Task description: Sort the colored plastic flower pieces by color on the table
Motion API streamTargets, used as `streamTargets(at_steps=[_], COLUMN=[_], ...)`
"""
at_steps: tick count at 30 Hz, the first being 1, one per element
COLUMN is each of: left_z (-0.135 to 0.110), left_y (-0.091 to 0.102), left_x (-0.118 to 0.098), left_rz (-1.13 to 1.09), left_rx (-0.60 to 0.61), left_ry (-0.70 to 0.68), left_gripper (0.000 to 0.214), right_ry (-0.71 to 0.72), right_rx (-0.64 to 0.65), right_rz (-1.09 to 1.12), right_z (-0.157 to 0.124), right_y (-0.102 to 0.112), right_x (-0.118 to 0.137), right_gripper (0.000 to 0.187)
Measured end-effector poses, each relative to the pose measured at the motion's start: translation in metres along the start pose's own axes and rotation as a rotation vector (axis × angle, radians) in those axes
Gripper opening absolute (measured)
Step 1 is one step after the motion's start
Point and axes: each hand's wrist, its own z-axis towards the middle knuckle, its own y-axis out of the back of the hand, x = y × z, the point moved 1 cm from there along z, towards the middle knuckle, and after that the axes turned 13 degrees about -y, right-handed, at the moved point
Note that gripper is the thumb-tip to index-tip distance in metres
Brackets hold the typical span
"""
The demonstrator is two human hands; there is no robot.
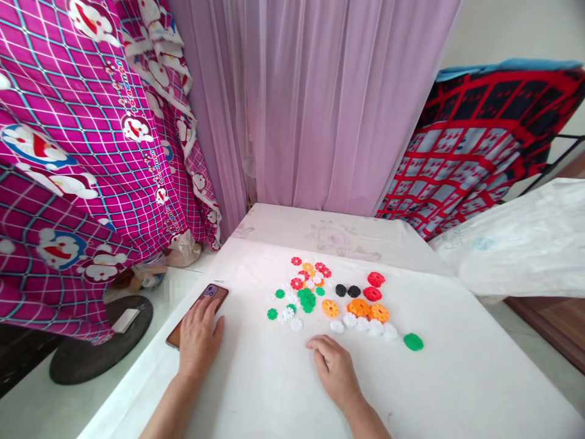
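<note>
The white desk (439, 384) is backed by a lilac curtain (311, 116); a phone (218, 293) is partly covered by the left hand (199, 340), fingers extended, thumb wide; coloured discs (330, 308) are scattered just beyond the right hand's (334, 369) curled fingers, whose hold cannot be told.

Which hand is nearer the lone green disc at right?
Right. The right hand is left of the green disc; the left hand is farther left, on the phone.
</note>
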Motion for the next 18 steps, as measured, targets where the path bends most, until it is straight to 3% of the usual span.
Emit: streamTargets(at_steps=[4, 10, 14, 18], left_z=[-0.015, -0.025, -0.019, -0.017], left_y=[0.019, 0.027, 0.032, 0.041], left_x=[0.022, 0.032, 0.029, 0.014], left_rz=[0.186, 0.162, 0.125, 0.197], left_rx=[0.169, 0.349, 0.298, 0.069], left_ry=[0.172, 0.267, 0.252, 0.085], left_gripper=[0.060, 0.067, 0.062, 0.046], right_ry=[0.013, 0.047, 0.052, 0.057], right_rx=[-0.011, -0.033, -0.033, -0.026], right_rz=[-0.002, 0.001, -0.003, -0.012], right_z=[0.000, 0.000, 0.000, 0.000], right_y=[0.000, -0.001, -0.002, -0.002], right_x=[-0.001, -0.002, -0.003, -0.003], right_gripper=[0.031, 0.032, 0.032, 0.032])
